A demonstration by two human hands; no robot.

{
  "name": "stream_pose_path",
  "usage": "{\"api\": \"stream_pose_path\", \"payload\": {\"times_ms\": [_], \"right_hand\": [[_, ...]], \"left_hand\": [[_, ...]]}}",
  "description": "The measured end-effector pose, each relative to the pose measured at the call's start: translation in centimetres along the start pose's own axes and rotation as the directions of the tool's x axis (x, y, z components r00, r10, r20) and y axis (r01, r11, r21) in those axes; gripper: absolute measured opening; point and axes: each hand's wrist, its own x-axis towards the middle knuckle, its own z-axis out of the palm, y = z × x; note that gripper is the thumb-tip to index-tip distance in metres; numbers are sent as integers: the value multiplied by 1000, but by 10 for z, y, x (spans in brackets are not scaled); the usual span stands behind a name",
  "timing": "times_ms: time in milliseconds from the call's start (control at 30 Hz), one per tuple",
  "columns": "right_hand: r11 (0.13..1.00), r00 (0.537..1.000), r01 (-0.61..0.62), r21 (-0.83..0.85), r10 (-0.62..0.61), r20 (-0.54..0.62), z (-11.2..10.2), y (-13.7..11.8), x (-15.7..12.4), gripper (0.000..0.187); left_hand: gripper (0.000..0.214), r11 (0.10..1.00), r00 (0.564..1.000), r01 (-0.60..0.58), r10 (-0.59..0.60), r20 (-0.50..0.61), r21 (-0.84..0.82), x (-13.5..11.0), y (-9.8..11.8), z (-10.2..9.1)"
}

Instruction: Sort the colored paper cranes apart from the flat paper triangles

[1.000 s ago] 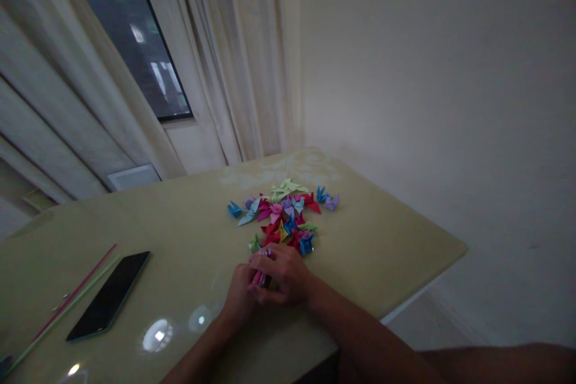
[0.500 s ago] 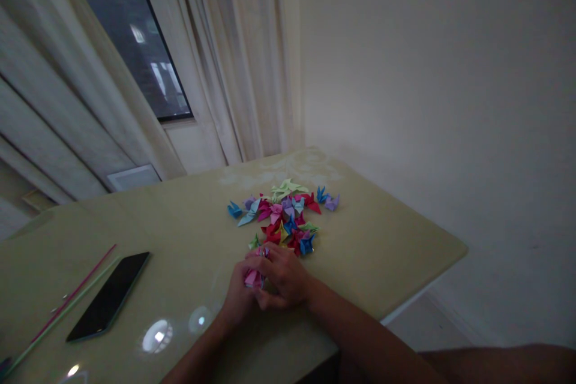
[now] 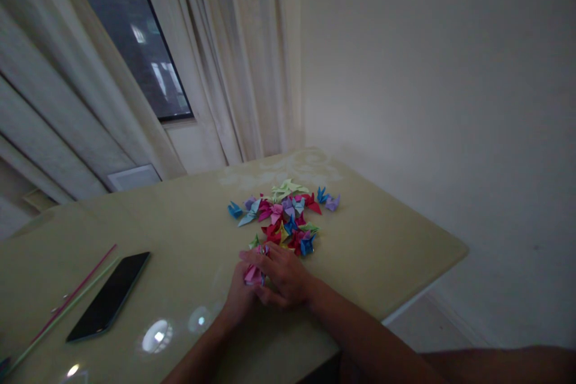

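A pink piece of folded paper is held between my two hands near the front of the table. My left hand is closed around its left side, its fingers largely hidden. From the right, my right hand lies over the paper with its fingers curled onto it. Just beyond the hands is a heap of colourful origami cranes in pink, red, blue, purple, yellow and green. The hands cover the heap's near edge.
To the left, a black phone lies on the pale glossy table. Beside it are a thin pink stick, a thin green stick and small beads. Curtains and a wall stand behind the table.
The fingers of my right hand have shifted slightly over the pink paper, and a little more of it shows. The cranes, phone and sticks stay where they were.
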Motion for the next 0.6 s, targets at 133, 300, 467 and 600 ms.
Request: {"api": "stream_pose_path", "payload": {"times_ms": [133,300,467,600], "right_hand": [[1000,1000,11,3,-11,-16,0,0,0,63],[1000,1000,4,-14,-4,-15,2,1,-1,64],[1000,999,22,-18,-23,-28,2,2,0,64],[1000,1000,14,-19,-14,-1,1,1,0,61]], "left_hand": [[36,999,998,50,-50,28,-2,0,7,0],[38,998,999,36,-37,4,42,0,3,-2],[41,998,998,55,-55,-1,37,-1,-5,-4],[47,1000,1000,7,-7,-30,24,-3,-4,-3]]}}
